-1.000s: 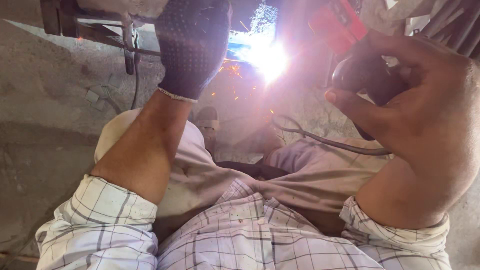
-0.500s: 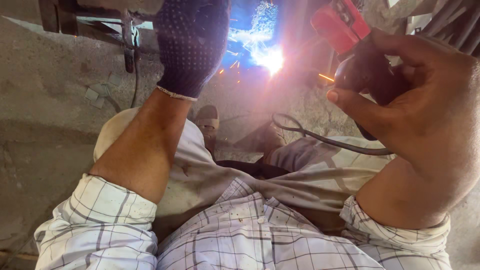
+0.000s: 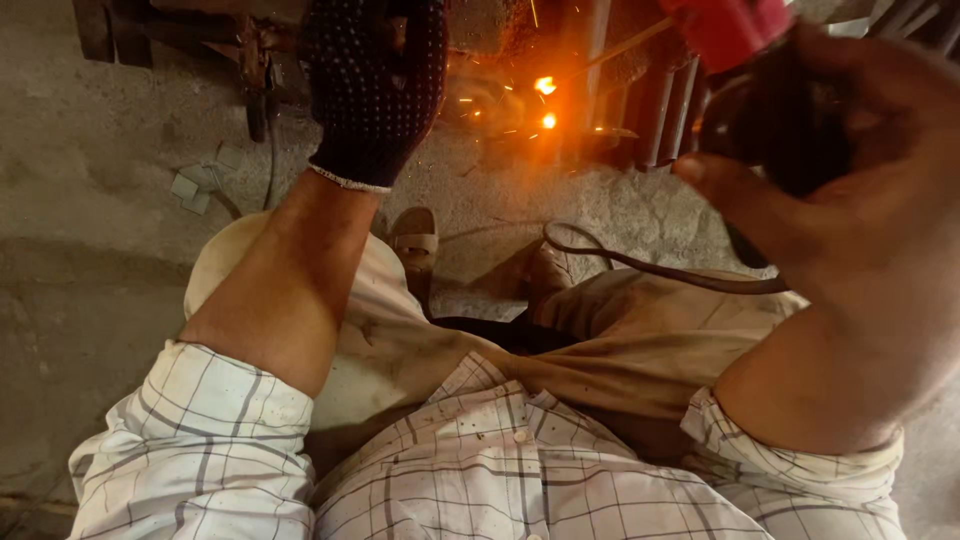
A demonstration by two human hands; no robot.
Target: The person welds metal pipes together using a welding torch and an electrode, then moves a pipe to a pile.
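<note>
1. My right hand (image 3: 860, 220) is wrapped tight round the black grip of the electrode holder (image 3: 760, 110) — red at the head, up near the top right.
2. My gloved left hand (image 3: 375, 85) is up against the dark metal frame (image 3: 620, 80); whether it grips anything I cannot tell.
3. The weld spot (image 3: 545, 100) glows orange just beside the frame.
4. I judge the holder stiff and fairly heavy, its cable (image 3: 640, 265) dragging across my lap — best taken by the insulated handle only.
</note>
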